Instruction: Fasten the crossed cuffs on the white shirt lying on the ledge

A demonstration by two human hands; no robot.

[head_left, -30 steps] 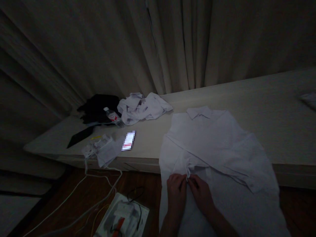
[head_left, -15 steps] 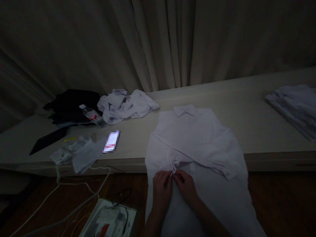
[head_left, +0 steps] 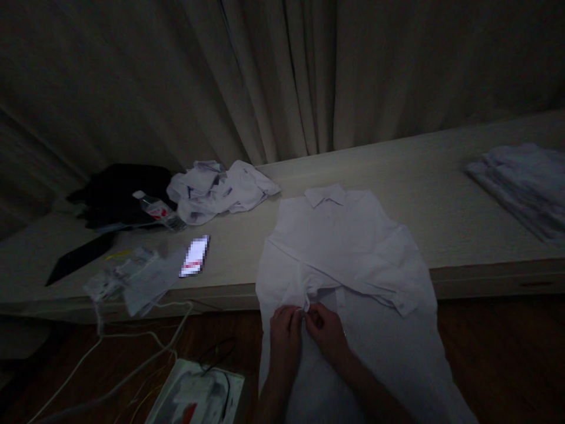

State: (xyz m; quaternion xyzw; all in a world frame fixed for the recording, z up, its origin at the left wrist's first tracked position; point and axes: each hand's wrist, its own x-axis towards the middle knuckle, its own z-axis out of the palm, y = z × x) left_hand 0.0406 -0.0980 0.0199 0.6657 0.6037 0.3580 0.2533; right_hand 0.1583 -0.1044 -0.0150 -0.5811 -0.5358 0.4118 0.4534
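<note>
White cotton fills the head view, the only one I have: a white shirt (head_left: 348, 259) lies face up across the pale ledge (head_left: 441, 176), collar toward the curtain (head_left: 282, 76), one sleeve folded across the chest, its lower half hanging over the front edge toward me. I have both hands at the placket, about where the cloth leaves the ledge: my left hand (head_left: 285, 333) and right hand (head_left: 324, 333) meet fingertip to fingertip, each pinching a small bit of the front edge between thumb and fingers. I judge this to be buttoning work at mid-front; the light is too dim for me to see a button or hole. The next move, I reckon, calls for fine fingertip work with the two edges kept lined up and the fabric flat. Left of the shirt lie a lit phone (head_left: 194, 256), a crumpled white garment (head_left: 220, 188), a water bottle (head_left: 156, 210) and dark clothing (head_left: 119, 191); folded white pieces (head_left: 525, 182) are stacked at far right.
</note>
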